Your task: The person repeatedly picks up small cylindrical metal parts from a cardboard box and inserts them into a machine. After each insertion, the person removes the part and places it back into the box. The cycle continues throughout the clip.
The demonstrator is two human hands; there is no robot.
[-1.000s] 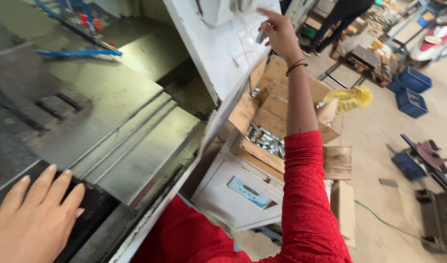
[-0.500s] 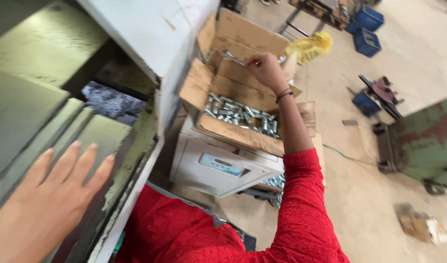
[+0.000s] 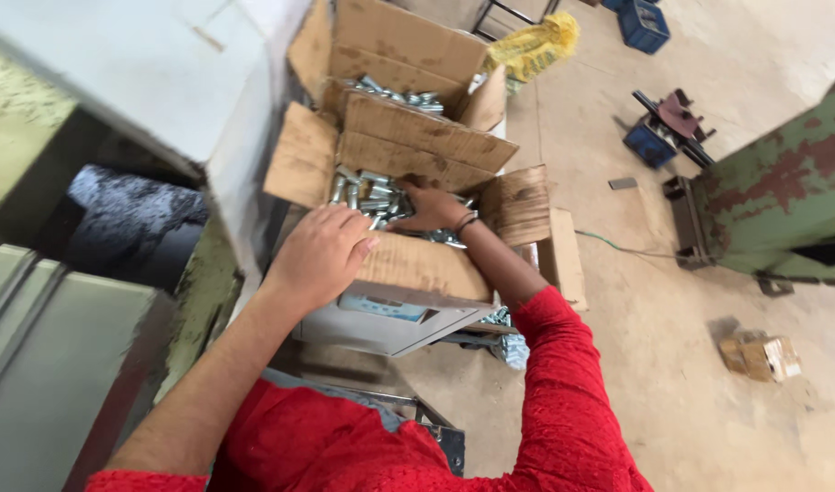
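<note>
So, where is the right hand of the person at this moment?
In the head view, the right hand is near the centre, reaching into the nearer cardboard box among the metal parts, just right of the left hand on the box's front edge.

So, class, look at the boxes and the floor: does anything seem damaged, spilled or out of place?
Yes. The near cardboard box of metal parts has bent, frayed flaps. The right hand reaches into it and the left hand rests on its front edge. A small crumpled box lies alone on the floor.

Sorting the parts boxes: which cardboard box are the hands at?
The nearer box: right hand is inside among its metal parts, left hand on its front flap. The farther box is untouched.
</note>
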